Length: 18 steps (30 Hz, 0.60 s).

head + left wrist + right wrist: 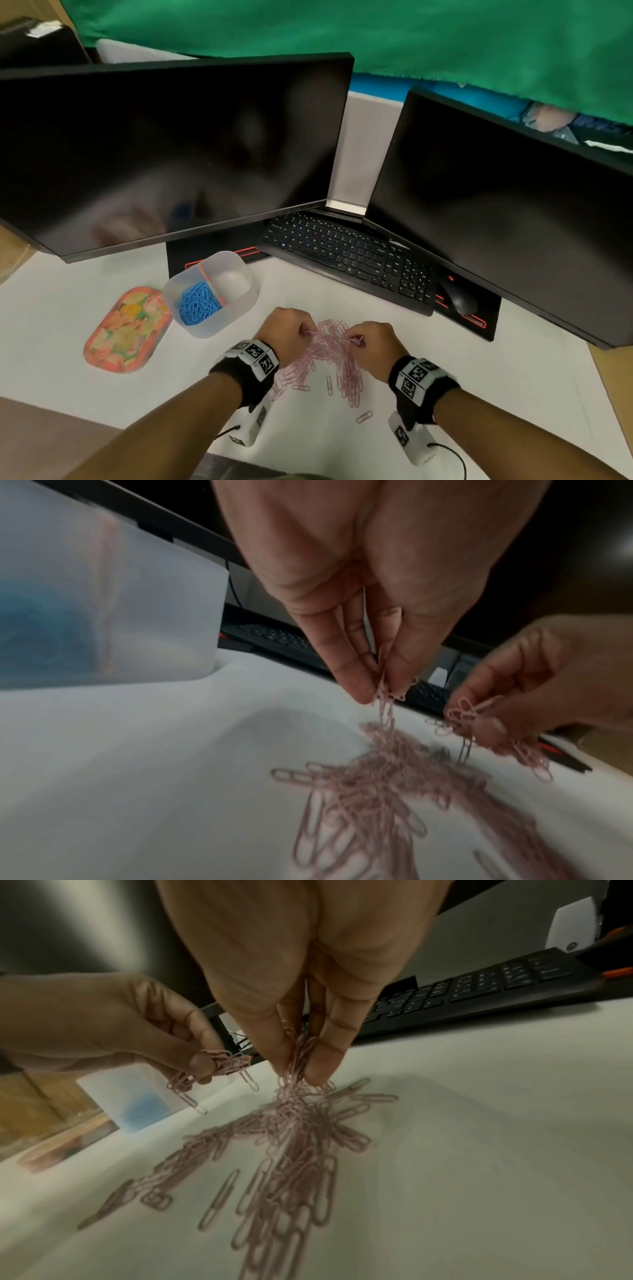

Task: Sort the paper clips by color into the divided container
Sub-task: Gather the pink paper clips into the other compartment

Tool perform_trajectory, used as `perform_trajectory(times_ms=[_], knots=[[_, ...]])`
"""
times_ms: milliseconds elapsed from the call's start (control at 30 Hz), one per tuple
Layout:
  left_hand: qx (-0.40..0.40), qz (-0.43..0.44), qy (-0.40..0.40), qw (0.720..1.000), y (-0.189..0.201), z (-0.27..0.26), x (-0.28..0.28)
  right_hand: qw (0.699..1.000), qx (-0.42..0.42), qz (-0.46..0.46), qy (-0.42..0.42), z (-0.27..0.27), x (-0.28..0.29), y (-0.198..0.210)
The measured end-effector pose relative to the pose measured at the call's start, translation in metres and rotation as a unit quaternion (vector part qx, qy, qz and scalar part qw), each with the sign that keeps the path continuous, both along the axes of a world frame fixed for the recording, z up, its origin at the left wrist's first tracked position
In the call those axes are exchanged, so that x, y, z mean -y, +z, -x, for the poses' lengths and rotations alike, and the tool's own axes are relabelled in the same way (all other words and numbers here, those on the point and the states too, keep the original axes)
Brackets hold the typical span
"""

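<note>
Two hands: my left hand (pixel 286 330) and right hand (pixel 371 344) each pinch a bunch of pink clips (pixel 334 356) above the near desk (pixel 479 394).
Pink pile: between and below both hands.
Divided container (pixel 219 320): far-left of the hands; blue clips (pixel 197 303) fill its left half, right half bare.
Nearer hand: left, I judge.

Your forearms are bare, with no sleeves in view. Each wrist wears a black fabric band (pixel 239 373) topped by white blocks printed with black square-patterned markers (pixel 416 377). A white camera housing (pixel 409 440) with more markers hangs under each wrist, and a thin black cable (pixel 452 452) trails from it.
</note>
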<state>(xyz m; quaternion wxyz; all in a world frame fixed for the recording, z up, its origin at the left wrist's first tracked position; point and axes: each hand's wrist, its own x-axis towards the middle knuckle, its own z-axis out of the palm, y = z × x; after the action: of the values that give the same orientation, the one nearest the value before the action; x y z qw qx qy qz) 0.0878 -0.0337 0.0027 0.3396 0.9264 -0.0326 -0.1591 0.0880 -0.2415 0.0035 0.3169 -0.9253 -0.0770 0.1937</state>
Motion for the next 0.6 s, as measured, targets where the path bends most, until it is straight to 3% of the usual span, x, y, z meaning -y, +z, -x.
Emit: perform_trajectory(times_ms=[200, 367, 500, 600], knots=[[0.043, 0.053, 0.094, 0.993, 0.028, -0.004, -0.031, 0.999, -0.029, -0.033, -0.026, -0.006, -0.009, 0.008], [0.061, 0.09, 0.227, 0.968, 0.049, -0.021, -0.077, 0.996, -0.036, -0.072, -0.025, -0.016, -0.03, 0.021], [0.057, 0.03, 0.295, 0.953, 0.061, -0.039, -0.097, 0.995, -0.032, -0.09, -0.014, -0.023, -0.05, 0.035], [0.018, -0.01, 0.301, 0.953, 0.061, -0.047, -0.099, 0.995, -0.025, -0.099, 0.002, -0.031, -0.069, 0.046]])
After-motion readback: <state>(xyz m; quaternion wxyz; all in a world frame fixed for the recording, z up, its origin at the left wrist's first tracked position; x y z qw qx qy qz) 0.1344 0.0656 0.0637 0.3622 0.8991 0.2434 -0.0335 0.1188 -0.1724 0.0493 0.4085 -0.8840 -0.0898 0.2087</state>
